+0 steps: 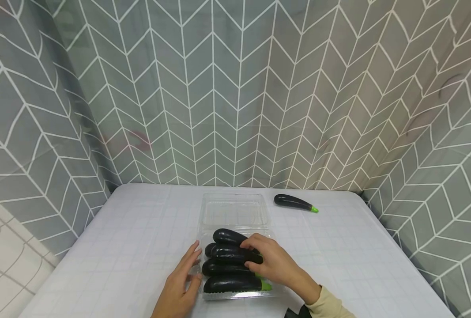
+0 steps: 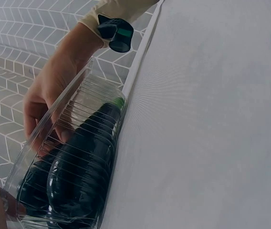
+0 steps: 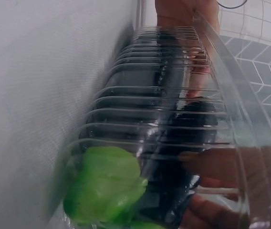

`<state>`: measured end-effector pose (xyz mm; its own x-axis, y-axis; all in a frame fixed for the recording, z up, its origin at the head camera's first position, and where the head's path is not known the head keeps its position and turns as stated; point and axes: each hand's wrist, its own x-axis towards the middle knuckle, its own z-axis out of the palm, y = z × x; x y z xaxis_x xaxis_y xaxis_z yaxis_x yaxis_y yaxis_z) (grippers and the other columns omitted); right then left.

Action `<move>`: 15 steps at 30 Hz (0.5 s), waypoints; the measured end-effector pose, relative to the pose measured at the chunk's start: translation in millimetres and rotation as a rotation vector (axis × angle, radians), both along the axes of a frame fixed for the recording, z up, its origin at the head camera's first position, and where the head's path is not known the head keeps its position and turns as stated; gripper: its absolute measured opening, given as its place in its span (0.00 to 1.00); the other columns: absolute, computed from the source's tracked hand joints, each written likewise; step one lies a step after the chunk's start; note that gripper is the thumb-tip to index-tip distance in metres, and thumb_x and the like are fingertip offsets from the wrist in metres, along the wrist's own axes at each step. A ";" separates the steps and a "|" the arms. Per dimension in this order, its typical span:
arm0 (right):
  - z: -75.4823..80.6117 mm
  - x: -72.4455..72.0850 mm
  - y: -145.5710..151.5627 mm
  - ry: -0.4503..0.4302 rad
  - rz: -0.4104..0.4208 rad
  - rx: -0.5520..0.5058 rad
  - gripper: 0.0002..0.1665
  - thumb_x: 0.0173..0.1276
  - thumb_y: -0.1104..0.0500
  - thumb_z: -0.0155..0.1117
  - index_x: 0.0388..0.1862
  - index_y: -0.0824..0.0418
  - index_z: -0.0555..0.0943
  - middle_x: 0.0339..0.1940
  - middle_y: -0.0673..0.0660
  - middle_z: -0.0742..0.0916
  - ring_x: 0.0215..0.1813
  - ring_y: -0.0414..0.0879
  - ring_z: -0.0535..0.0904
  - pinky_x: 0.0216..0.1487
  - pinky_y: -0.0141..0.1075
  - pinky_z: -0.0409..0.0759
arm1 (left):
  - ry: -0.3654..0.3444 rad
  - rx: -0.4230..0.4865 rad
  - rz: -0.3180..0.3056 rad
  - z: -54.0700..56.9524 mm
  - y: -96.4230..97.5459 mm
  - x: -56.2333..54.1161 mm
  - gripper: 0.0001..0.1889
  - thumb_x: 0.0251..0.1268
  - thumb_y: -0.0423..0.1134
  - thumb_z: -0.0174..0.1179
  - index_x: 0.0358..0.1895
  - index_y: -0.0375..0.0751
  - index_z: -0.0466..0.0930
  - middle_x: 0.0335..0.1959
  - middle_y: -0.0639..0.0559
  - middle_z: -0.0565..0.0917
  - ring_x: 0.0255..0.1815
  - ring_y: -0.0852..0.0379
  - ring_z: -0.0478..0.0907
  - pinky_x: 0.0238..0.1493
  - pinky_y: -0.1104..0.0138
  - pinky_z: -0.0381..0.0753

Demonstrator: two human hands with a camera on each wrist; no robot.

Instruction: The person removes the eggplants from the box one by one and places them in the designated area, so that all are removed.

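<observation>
A clear plastic clamshell box [image 1: 237,296] holds several dark eggplants with green stem ends; the front eggplant [image 1: 231,283] lies crosswise along the near wall. My right hand [image 1: 273,260] reaches in from the right and pinches an upper eggplant [image 1: 233,253] near its stem end, thumb nearer me and fingers beyond. At the box's left side, my left hand [image 1: 179,282] rests against the edge, its fingers mostly straight. Through the ribbed wall, the right wrist view shows a green stem cap [image 3: 107,181] up close. Fingertips of the right hand are partly hidden among the eggplants.
The box's clear lid [image 1: 235,214] lies folded back behind it. A single eggplant [image 1: 292,202] lies farther back on the right of the white-covered table [image 1: 132,238]. A grey patterned curtain [image 1: 227,97] surrounds the table's back and sides.
</observation>
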<state>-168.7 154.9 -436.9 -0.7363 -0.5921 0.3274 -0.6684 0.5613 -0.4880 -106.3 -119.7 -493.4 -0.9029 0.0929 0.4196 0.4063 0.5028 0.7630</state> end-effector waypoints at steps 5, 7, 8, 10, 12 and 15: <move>0.8 0.4 -1.2 -0.023 -0.004 0.012 0.22 0.61 0.64 0.79 0.54 0.55 0.84 0.47 0.44 0.83 0.48 0.40 0.80 0.49 0.40 0.83 | -0.011 -0.003 0.000 -0.2 0.3 0.4 0.30 0.64 0.23 0.62 0.72 0.33 0.73 0.80 0.47 0.66 0.61 0.46 0.80 0.47 0.63 0.86; 1.6 0.4 -1.2 -0.024 -0.002 0.012 0.22 0.61 0.65 0.78 0.54 0.55 0.84 0.47 0.45 0.83 0.48 0.40 0.80 0.49 0.39 0.83 | -0.010 0.000 -0.002 0.0 0.2 0.2 0.31 0.64 0.23 0.62 0.72 0.33 0.73 0.80 0.47 0.65 0.61 0.46 0.80 0.47 0.64 0.86; 2.1 0.3 -1.2 -0.025 0.001 0.011 0.22 0.62 0.65 0.78 0.54 0.55 0.84 0.47 0.45 0.83 0.47 0.40 0.80 0.49 0.39 0.83 | -0.009 0.000 -0.004 0.2 0.2 0.2 0.31 0.64 0.23 0.62 0.72 0.33 0.73 0.80 0.48 0.65 0.61 0.46 0.80 0.47 0.64 0.86; 2.5 0.1 -0.9 -0.025 0.003 0.008 0.21 0.62 0.64 0.78 0.54 0.55 0.84 0.47 0.45 0.83 0.47 0.40 0.80 0.49 0.39 0.83 | -0.007 0.000 -0.005 0.6 0.0 -0.1 0.31 0.64 0.23 0.62 0.72 0.33 0.73 0.80 0.48 0.65 0.61 0.46 0.80 0.47 0.64 0.86; 2.5 -0.2 -0.5 -0.022 0.004 0.001 0.21 0.62 0.64 0.78 0.54 0.55 0.84 0.47 0.45 0.83 0.47 0.40 0.80 0.49 0.39 0.83 | -0.007 0.000 -0.005 0.8 -0.1 -0.2 0.31 0.64 0.23 0.62 0.72 0.33 0.73 0.80 0.48 0.65 0.61 0.46 0.80 0.47 0.64 0.86; 1.7 -0.7 0.3 -0.007 0.010 -0.019 0.22 0.62 0.65 0.78 0.54 0.55 0.84 0.47 0.45 0.83 0.47 0.40 0.80 0.48 0.39 0.83 | -0.003 0.004 -0.008 0.6 -0.4 -0.1 0.31 0.64 0.22 0.62 0.72 0.33 0.73 0.80 0.48 0.65 0.61 0.46 0.80 0.47 0.64 0.86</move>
<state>-169.3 155.2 -435.2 -0.7328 -0.5929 0.3338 -0.6704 0.5453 -0.5031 -106.4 -120.1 -492.8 -0.9036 0.0982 0.4170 0.4077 0.4964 0.7664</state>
